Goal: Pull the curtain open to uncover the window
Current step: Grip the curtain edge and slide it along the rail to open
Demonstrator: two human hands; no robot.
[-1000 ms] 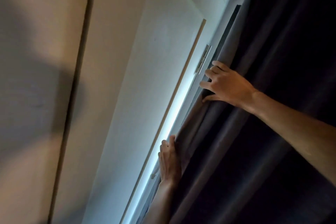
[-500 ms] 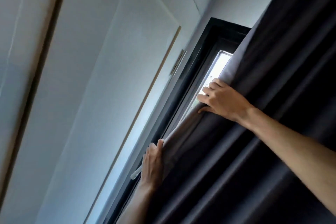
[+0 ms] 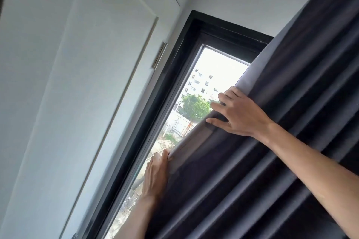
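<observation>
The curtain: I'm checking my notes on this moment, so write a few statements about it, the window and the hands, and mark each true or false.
1. Both hands grip the curtain's leading edge. True: the right hand is higher, the left hand lower.
2. The curtain is white. False: it is dark grey.
3. Part of the window is uncovered. True: a building and a tree show through the glass.
4. The window frame is pale wood. False: it is black.
5. The curtain hangs flat. False: it falls in folds.
</observation>
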